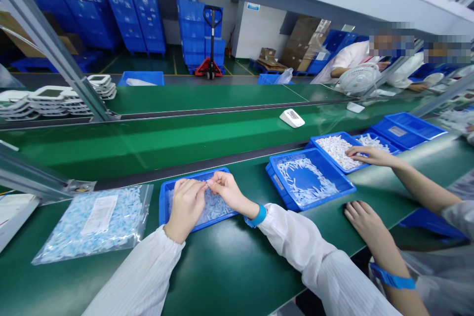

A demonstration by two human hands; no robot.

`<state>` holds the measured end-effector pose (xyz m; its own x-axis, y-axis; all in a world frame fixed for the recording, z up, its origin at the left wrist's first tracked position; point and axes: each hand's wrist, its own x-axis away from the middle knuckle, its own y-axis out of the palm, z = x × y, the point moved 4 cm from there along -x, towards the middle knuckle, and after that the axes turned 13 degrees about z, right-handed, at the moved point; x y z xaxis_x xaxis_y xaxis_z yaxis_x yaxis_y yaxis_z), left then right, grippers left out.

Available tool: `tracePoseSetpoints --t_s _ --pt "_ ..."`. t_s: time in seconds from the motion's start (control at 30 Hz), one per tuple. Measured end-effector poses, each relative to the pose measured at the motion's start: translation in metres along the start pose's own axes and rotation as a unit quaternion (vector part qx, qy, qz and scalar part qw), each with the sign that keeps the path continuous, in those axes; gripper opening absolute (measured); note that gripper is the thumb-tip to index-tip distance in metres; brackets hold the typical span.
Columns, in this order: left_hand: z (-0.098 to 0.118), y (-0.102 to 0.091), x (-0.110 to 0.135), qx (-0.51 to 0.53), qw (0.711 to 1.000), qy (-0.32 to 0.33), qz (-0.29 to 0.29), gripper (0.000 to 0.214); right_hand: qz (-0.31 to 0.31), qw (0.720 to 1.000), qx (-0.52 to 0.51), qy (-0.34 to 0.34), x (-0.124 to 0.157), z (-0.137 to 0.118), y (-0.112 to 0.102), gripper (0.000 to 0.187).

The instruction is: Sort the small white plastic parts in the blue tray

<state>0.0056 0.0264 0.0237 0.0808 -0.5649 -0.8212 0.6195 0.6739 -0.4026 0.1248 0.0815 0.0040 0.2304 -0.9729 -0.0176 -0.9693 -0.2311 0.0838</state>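
Clear plastic wraps the bag of pale-blue pieces point(128, 215) at far left. Beside it, a blue tray point(164, 207) holds loose pieces point(217, 207). Over this tray, the left hand point(187, 203) curls, thumb and fingers pinched on a tiny piece point(207, 183), mostly hidden; the right hand point(228, 191) meets it there, its fingertips also closed on the piece. It is probably light, smooth and fairly stiff, best pinched by its ends. Further right, a second tray point(309, 180) holds white strips point(314, 196).
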Motion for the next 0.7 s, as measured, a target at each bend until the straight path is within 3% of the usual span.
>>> tracePoseSetpoints --t_s 0.2,0.7 --pt "0.0011 0.0009 0.0001 -0.006 1.0 0.009 -0.023 0.018 0.022 0.997 0.058 -0.037 0.0022 -0.0015 0.0 0.026" --pt "0.0016 -0.0006 -0.0006 -0.021 1.0 0.006 -0.009 0.015 0.018 0.998 0.042 -0.048 0.0033 -0.0039 -0.001 0.027"
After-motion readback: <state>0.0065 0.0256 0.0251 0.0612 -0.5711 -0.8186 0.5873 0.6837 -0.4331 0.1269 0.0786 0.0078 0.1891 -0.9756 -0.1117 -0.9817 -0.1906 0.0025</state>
